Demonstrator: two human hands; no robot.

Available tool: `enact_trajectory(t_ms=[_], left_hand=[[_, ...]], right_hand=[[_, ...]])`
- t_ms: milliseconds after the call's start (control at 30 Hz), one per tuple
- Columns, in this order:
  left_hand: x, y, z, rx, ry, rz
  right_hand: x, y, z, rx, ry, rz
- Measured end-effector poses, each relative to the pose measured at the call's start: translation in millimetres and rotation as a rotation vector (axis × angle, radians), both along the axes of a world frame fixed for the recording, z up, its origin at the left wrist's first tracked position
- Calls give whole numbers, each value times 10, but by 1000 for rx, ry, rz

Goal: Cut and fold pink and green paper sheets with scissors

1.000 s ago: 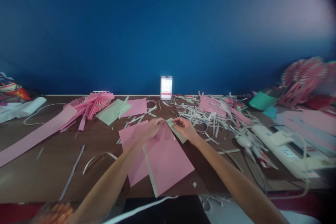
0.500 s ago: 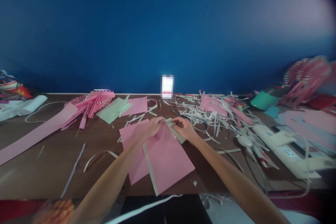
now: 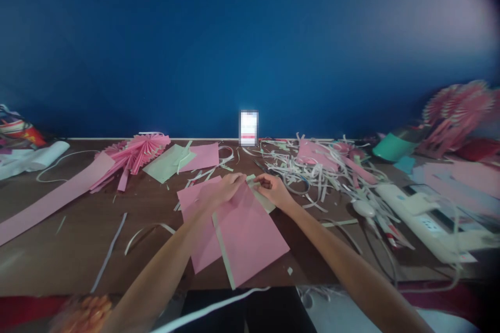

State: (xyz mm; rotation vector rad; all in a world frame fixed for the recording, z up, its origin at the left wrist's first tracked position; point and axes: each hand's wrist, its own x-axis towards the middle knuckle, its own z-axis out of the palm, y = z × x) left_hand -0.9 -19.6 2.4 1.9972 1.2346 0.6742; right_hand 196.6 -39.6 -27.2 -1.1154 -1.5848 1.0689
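My left hand (image 3: pixel 230 188) is closed on the top corner of a pink paper sheet (image 3: pixel 250 234), which has a pale strip (image 3: pixel 223 252) along its left edge. Under it lies another pink sheet (image 3: pixel 199 218). My right hand (image 3: pixel 273 190) is just to the right, with its thumb and fingertips curled together at the pale green paper edge (image 3: pixel 265 202) by the same corner. Whether a thin piece sits between those fingertips is too small to make out.
White paper scraps (image 3: pixel 320 182) are heaped at the right, near a power strip (image 3: pixel 422 223) with cables. Pink folded paper fans (image 3: pixel 146 151) and a long pink strip (image 3: pixel 66 197) lie left. A lit phone (image 3: pixel 249 128) leans on the blue wall (image 3: pixel 250 36).
Almost nothing differs. Both hands stay at the sheet's top corner, and the view has shifted only slightly.
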Motion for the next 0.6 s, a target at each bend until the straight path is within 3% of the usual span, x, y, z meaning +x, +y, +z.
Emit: enact_trajectory(t_ms=[600], left_hand=[[17, 11, -2, 74, 8, -13]], right_hand=[[-11, -41, 48, 16, -52, -5]])
